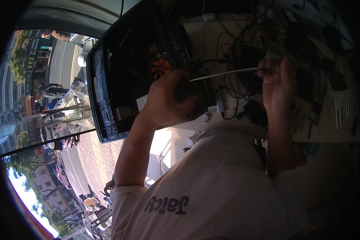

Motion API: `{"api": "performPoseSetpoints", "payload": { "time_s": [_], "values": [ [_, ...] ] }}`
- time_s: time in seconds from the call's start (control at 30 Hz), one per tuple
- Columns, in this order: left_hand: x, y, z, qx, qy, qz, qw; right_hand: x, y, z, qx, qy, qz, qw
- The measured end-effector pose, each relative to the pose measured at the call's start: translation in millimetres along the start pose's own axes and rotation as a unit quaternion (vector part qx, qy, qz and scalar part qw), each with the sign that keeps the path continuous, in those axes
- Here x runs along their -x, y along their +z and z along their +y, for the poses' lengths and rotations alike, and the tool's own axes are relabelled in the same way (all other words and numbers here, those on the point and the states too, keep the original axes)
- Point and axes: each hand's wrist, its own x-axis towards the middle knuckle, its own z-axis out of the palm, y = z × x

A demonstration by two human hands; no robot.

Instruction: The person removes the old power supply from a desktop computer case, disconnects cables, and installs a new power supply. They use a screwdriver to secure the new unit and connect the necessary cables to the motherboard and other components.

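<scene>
An open black computer case (108,137) lies at the left of the worktable, and its dark inside holds a fan with red blades (161,68). My left hand (168,98) is over the right part of the case, its fingers and thumb curved around a dark part there; shadow hides what exactly it grips. Raised over the table, my right hand (277,80) pinches a long, thin, pale strip (224,74) between thumb and fingers. The strip's pointed end reaches leftward, close to my left hand.
Tangled black cables (238,52) cover much of the worktable (216,34). A small white adapter-like block (220,101) lies near its front edge. A window (48,144) at the left shows a street with people and vehicles. The far right is very dark.
</scene>
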Motion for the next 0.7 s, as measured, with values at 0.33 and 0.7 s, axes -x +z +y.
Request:
{"api": "performPoseSetpoints", "payload": {
  "time_s": [0.33,0.7],
  "values": [
    [-10,9,6,-0.022,-0.052,0.062,0.996,-29,-34,-6,0.089,0.066,-0.096,0.989],
    [-11,28,-19,-0.112,-0.019,-0.014,0.993,-139,-157,-88,0.103,-0.076,0.025,0.991]
  ]
}}
